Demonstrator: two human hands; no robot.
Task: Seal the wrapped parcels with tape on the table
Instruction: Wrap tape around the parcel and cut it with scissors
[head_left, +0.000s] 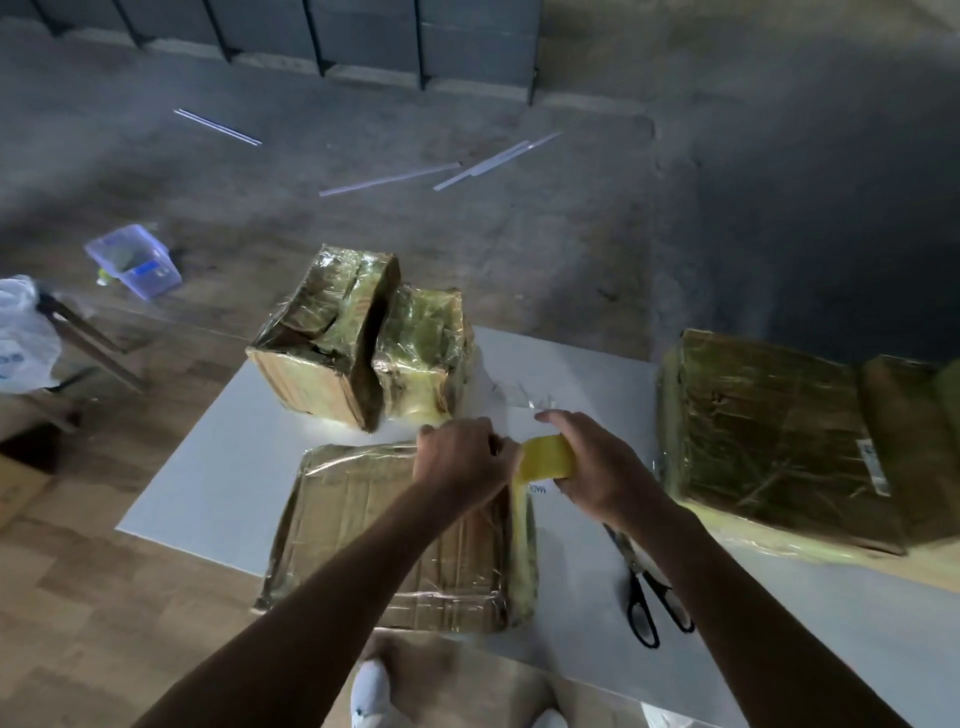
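Centrally, right hand fingers clamp tape roll; left hand fingers pinch tape end above wrapped parcel on table. Floor tub contents unclear; right parcel label unreadable.

The white table carries several film-wrapped parcels, black-handled scissors and a crumpled scrap of clear film.

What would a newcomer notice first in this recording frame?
Both hands over the white table: the right hand holds a yellow tape roll while the left hand pinches its loose end over a flat wrapped parcel. Two shiny parcels stand at the far edge, a large parcel sits at right, and black scissors lie by the right forearm.
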